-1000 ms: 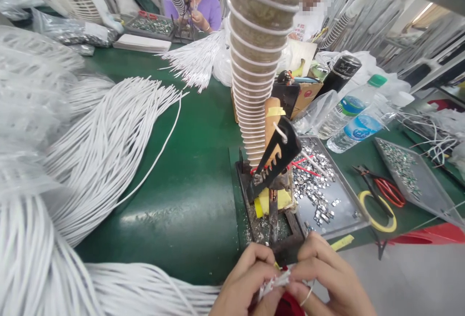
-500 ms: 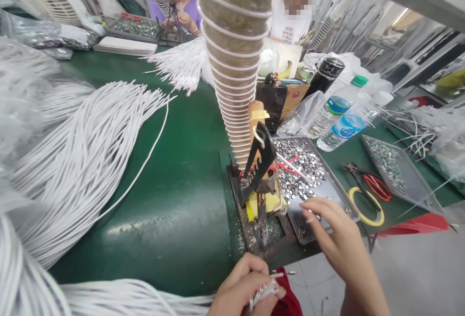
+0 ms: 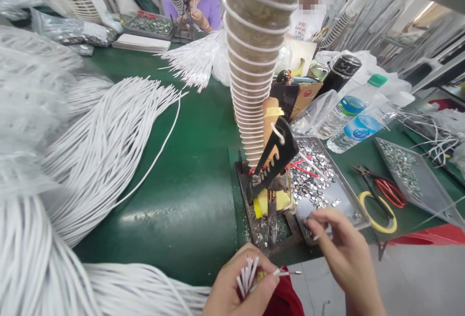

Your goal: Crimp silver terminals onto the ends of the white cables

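At the lower middle, my left hand (image 3: 241,279) is closed around several white cables (image 3: 248,273), their cut ends pointing up. One cable end with a small metal tip (image 3: 296,273) sticks out to the right past my thumb. My right hand (image 3: 345,246) is pinched over the near end of a grey tray (image 3: 343,188). Something small and dark shows at its fingertips, too small to name. Small shiny metal parts (image 3: 312,180) lie heaped in that tray. Left of the tray stands a metal stand with a notched black plate (image 3: 279,151).
A ribbed hose (image 3: 254,64) comes down behind the stand. Bundled white cables (image 3: 105,146) cover the left side. To the right are pliers (image 3: 366,180), yellow tape (image 3: 390,224), water bottles (image 3: 358,129) and a second tray (image 3: 432,200). Two people sit across the table.
The view has shifted so the table things appear farther right. My left hand has turned, showing the cable ends upright. My right hand's fingers have drawn together by the tray's near end.
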The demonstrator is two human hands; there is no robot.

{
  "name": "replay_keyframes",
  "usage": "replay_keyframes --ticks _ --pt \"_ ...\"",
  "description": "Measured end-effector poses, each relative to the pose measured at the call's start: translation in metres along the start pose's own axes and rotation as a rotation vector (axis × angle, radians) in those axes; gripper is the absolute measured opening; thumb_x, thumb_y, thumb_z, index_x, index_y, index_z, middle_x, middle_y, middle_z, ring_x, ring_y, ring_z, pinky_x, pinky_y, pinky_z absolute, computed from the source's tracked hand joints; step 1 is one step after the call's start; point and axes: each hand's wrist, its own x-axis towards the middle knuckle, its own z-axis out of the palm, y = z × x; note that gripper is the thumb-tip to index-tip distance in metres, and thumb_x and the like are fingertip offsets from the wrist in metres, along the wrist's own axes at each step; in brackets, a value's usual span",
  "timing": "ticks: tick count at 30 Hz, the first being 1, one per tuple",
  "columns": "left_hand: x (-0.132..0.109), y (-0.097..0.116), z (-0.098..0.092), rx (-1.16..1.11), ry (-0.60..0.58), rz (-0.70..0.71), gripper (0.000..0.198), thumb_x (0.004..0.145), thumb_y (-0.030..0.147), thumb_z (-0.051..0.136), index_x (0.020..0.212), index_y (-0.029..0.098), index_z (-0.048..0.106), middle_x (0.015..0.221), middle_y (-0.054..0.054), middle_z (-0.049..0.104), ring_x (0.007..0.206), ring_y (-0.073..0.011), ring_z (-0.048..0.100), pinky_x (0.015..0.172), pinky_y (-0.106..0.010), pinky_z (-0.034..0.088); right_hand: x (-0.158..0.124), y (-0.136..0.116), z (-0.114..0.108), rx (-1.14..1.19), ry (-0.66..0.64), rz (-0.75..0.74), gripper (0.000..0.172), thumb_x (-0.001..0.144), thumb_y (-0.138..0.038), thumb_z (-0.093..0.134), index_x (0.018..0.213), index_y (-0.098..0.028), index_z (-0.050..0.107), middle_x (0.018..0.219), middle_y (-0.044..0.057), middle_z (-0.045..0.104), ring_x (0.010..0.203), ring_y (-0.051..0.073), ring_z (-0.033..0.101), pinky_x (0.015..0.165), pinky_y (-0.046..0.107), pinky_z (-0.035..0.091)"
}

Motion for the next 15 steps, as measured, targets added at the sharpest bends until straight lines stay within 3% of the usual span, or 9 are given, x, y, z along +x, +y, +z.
replay_keyframes --ticks 3,6,11,15 --pt "0.005 0.008 -0.001 -0.022 0.046 0.039 0.028 0.100 0.042 0.072 0.082 0.021 0.074 0.086 0.001 0.059 0.077 -0.0175 0.053 0.075 -0.025 0.040 -0.011 -0.027 0.006 0.244 -0.116 -0.086 0.014 0.098 -0.012 0.064 0.103 -0.025 0.065 0.085 0.000 0.073 0.076 0.014 0.070 0.070 0.023 0.059" --pt "0.008 0.018 0.001 -0.071 0.045 0.023 0.019 0.099 0.029 0.072 0.081 0.021 0.070 0.092 -0.001 0.063 0.086 -0.0193 0.059 0.083 -0.026 0.044 -0.015 -0.043 0.012 0.286 -0.130 -0.177 0.017 0.097 -0.010 0.064 0.108 -0.024 0.067 0.089 0.001 0.075 0.077 0.013 0.071 0.077 0.025 0.060" --pt "0.008 0.022 0.007 -0.169 0.072 -0.040 0.020 0.095 0.023 0.074 0.077 0.021 0.066 0.077 0.003 0.061 0.071 -0.0163 0.053 0.072 -0.025 0.044 -0.017 -0.046 0.018 0.258 -0.147 -0.233 0.018 0.096 -0.008 0.066 0.107 -0.023 0.068 0.086 0.001 0.073 0.075 0.014 0.070 0.075 0.026 0.059" --pt "0.008 0.019 0.009 -0.249 0.081 -0.045 0.020 0.093 0.025 0.077 0.077 0.020 0.067 0.085 -0.001 0.070 0.077 -0.0174 0.059 0.076 -0.026 0.046 -0.022 -0.041 0.017 0.208 -0.137 -0.266 0.026 0.093 -0.005 0.066 0.112 -0.022 0.069 0.088 0.002 0.069 0.076 0.015 0.065 0.074 0.029 0.058"
